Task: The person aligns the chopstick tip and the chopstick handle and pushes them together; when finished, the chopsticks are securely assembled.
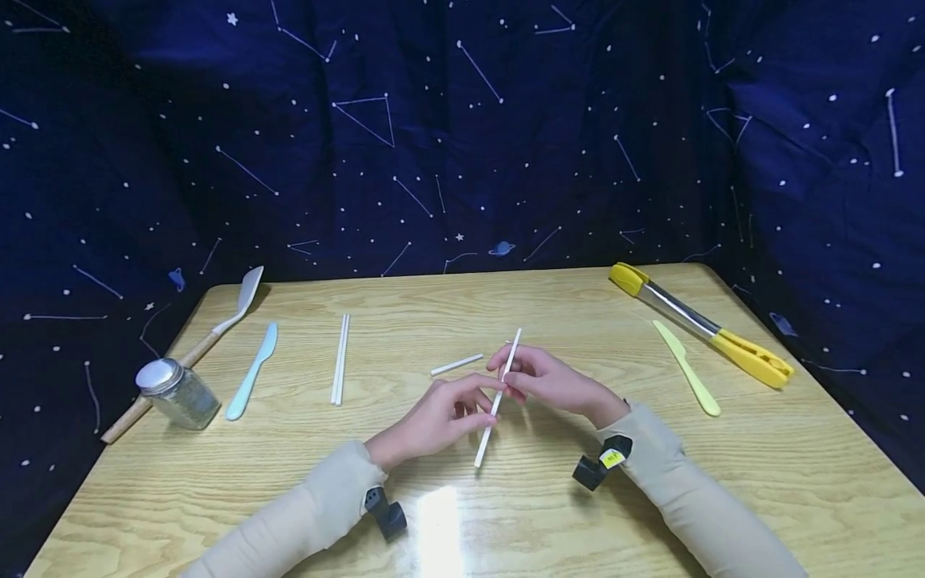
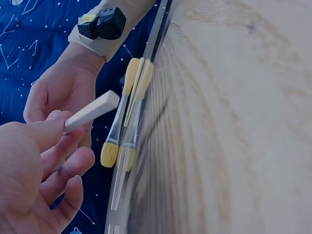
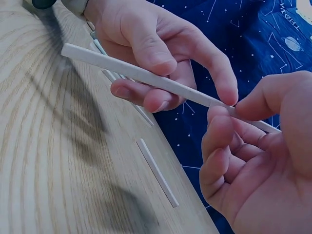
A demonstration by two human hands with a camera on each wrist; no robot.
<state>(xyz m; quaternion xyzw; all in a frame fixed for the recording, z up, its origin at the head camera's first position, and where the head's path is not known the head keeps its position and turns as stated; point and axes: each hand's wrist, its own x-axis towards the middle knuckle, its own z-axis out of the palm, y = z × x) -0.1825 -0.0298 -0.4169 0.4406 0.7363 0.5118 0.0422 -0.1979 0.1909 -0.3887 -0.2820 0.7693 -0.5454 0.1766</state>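
One white stick (image 1: 496, 401) is held slantwise above the table (image 1: 535, 522); its upper part is pinched by the curled fingers and thumb of the right hand (image 1: 551, 379), its lower part by those of the left hand (image 1: 444, 411). Another stick (image 1: 455, 365) is seen lying beyond the hands.

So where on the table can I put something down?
It's bare between the right hand and yellow-green knife, and between the paired sticks and lone tabletop stick. The left side's crowded: jar, spatula, blue knife.
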